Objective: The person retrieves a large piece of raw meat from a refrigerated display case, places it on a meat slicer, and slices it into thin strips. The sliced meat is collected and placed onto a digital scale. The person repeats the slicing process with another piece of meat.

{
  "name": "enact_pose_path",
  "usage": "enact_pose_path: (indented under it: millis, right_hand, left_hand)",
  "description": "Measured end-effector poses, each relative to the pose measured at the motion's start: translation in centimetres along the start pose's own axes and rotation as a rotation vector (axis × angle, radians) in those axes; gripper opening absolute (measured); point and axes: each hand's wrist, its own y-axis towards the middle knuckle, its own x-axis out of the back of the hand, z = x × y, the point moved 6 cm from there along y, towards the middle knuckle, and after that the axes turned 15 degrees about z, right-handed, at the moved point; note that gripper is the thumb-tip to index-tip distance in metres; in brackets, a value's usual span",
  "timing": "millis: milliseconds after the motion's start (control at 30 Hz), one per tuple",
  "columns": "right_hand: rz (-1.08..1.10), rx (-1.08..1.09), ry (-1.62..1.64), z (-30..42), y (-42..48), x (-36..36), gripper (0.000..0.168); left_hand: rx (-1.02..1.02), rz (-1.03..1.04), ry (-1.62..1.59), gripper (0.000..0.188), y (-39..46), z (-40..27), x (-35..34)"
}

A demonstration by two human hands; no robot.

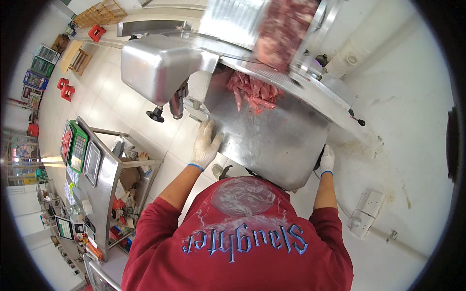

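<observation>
A steel meat slicer (145,69) stands before me. A large block of marbled raw meat (285,32), blurred, lies on its carriage at the top. Below the blade area, sliced red meat (253,91) is heaped on the far part of the steel tray (269,142). My left hand (206,145), in a white knit glove with a blue cuff, lies at the tray's left edge, thumb apart from the fingers, with nothing seen in it. My right hand (327,160), gloved alike, is at the tray's right side against a black part (319,158); its grip is partly hidden.
To the left stands a steel table (105,196) with a green scale (78,145) and a clear tray (92,163). Red stools (67,92) are on the tiled floor. A white wall with a power socket (373,203) rises at the right. A black-tipped lever (360,122) juts from the slicer.
</observation>
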Motion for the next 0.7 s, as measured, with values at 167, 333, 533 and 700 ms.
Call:
enact_pose_path:
  millis: [167, 333, 533, 700]
  right_hand:
    - [0.144, -0.225, -0.411, -2.5, -4.0, 0.5, 0.055]
    - [0.036, -0.067, -0.589, 12.8, -8.3, -0.8, 0.049]
    - [0.251, 0.320, -0.385, 26.8, 0.0, -11.7, 0.059]
    - [0.276, 0.361, -0.582, 28.8, 10.9, -21.4, 0.059]
  left_hand:
    - [0.097, -0.012, -0.107, 0.072, 4.9, -0.3, -0.4]
    - [0.162, -0.080, -0.201, 0.084, 11.1, -2.0, -1.4]
    - [0.381, 0.019, -0.556, 0.101, 20.4, -2.7, -6.3]
    - [0.532, 0.122, -1.252, 0.078, 23.6, 3.4, -11.7]
